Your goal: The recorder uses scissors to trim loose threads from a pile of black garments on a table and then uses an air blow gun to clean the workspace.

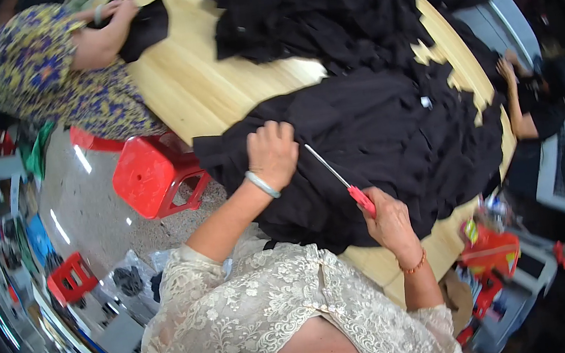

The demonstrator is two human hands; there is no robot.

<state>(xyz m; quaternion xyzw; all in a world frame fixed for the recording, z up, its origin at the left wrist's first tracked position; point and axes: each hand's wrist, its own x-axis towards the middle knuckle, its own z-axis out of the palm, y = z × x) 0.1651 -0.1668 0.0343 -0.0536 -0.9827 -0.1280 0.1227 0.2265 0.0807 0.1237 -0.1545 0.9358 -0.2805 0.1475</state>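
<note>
A: Wooden table [194, 88], long and pale, runs across a crowded workroom; red stools [152, 175] stand on the speckled floor at the left. A co-worker in a flowered top [47, 71] sits at the far left end, handling a dark scrap.

B: And the work piece?

A: Black cloth [375, 130], a big heap spread over the table's middle and right, its near edge hanging over toward the person. More black cloth is piled farther up the table.

B: How would it handle?

A: My judgement: light, soft, limp. It creases and bunches, so it won't hold a shape. Best pinned flat by a palm, or pinched at an edge or fold. Probably not slippery on bare wood.

B: Left hand?

A: Left hand [271, 153], silver bangle on the wrist, forearm reaching up from the lace blouse [271, 312]. Fingers curled down, knuckles up, pressing or gathering the cloth near its left edge. Whether it pinches a fold, I cannot tell.

B: Right?

A: Right hand [387, 216], beaded bracelet, wrist bent inward. Fingers closed round the red handle of a thin metal tool [339, 176], its shaft slanting up-left over the cloth toward the left hand. Another person's arm [517, 102] rests at the table's right rim.
</note>
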